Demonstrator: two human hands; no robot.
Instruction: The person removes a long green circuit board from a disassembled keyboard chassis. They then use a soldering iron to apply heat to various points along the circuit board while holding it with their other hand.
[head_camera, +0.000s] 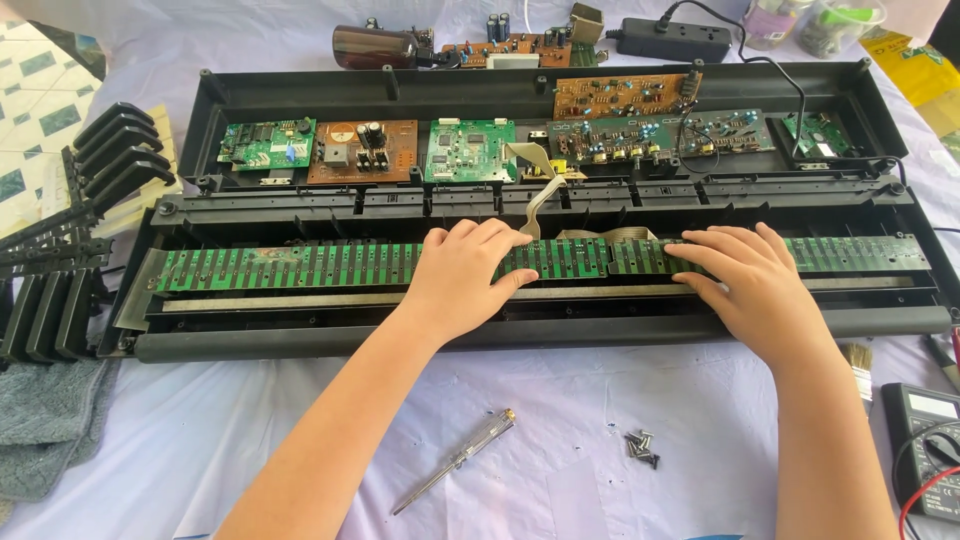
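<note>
A screwdriver (455, 461) is lying nearest the camera on the pale cloth-covered counter (560, 440), with a small heap of dark screws (642, 448) just to its right. A brush (858, 366) and a dark meter (928, 445) are sitting at the right edge. At the far right corner a yellow packet (905, 60) is lying flat, beside two clear containers (815, 22).

Both hands are resting on the long green key board (300, 266) inside the open black keyboard case (520, 330). The left hand (468, 275) is lying near the strip's middle, fingers loosely spread and flat, gripping nothing. The right hand (745, 283) is pressing flat further right, fingers together, tips on the strip. Grey ribbon cable (540, 195) is rising between them toward the circuit boards (470, 150) behind. Black keys (120, 150) are stacked at the left, over a grey towel (45, 420).
</note>
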